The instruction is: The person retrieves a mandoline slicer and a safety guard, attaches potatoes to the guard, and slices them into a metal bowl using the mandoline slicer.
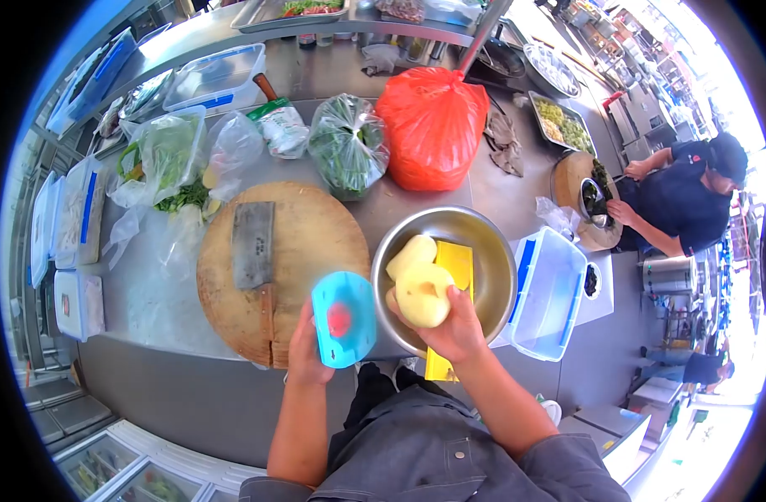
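My left hand (305, 343) grips a translucent blue plastic holder (356, 322) with a reddish round patch in its middle. The holder is at the near right edge of a round wooden chopping board (316, 243). Over the steel bowl (498, 251), my right hand (458, 328) has its fingers around a pale yellow peeled potato (423, 297). Another peeled potato (412, 253) sits just behind it, partly covered. A yellow flat board, perhaps a slicer (455, 261), slants across the bowl and passes under my right hand. Its near end juts past the rim.
A cleaver (253, 243) lies on the chopping board. Bagged greens (347, 142) and a red plastic bag (433, 125) stand behind. Right of the bowl is a clear plastic box (546, 293). A co-worker (680, 197) works at another round board at the right.
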`<state>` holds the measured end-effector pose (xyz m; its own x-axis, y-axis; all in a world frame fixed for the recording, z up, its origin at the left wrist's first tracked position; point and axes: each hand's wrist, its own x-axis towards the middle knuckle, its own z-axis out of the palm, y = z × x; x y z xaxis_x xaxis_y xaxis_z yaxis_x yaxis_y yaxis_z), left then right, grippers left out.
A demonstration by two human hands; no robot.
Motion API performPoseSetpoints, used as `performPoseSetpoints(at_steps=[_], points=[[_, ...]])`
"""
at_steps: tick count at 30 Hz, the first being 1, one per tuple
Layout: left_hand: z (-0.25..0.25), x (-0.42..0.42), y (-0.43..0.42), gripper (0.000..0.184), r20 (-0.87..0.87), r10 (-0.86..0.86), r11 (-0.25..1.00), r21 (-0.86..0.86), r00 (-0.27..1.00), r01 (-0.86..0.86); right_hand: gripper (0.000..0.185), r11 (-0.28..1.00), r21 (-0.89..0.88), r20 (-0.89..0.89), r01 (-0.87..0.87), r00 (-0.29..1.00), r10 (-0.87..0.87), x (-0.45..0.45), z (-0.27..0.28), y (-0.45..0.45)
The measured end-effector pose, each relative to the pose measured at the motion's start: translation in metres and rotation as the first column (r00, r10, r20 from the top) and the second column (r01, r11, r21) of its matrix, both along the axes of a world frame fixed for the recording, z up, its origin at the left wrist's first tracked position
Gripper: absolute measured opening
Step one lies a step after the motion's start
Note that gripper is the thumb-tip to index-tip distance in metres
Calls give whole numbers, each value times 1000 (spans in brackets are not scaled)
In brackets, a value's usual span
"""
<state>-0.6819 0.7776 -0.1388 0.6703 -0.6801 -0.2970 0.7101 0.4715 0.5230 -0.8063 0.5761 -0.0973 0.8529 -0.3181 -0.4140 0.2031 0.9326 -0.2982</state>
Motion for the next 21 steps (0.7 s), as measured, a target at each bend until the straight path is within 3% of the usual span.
performPoseSetpoints(at_steps=[2,5,6,8,11,12,14,18,21], points=[[6,-11,-11,65,23,-45,999,-15,999,45,67,996,-49,138,-77,987,83,-13,3,-11],[20,-30,-37,59,166,-98,989,123,981,78,64,1000,18,25,17,1000,-18,-35,0,-14],[30,-40,-49,56,242,-103,978,203,965,54,63,995,27,-41,100,994,-99,-42,-2,-15],[40,-54,-68,55,568,-155,960,280,808,-12,60,994,30,-56,109,993,-108,-52,-1,-17],[53,-75,-84,56,630,-242,932,362,738,-3,43,978,-171,-141,123,979,-147,-67,3,-19],[55,-80,-90,56,636,-251,930,367,730,0,43,978,-165,-132,131,979,-153,-70,7,-21],[58,-92,-97,56,791,-315,876,455,524,-159,41,976,-145,-118,161,977,-178,-78,13,-22],[59,-117,-110,60,838,-304,865,442,452,-238,39,975,-129,-73,183,978,-193,-92,11,-20],[57,-130,-114,64,878,-296,876,406,376,-258,37,983,-107,-135,152,977,-166,-103,24,-15]])
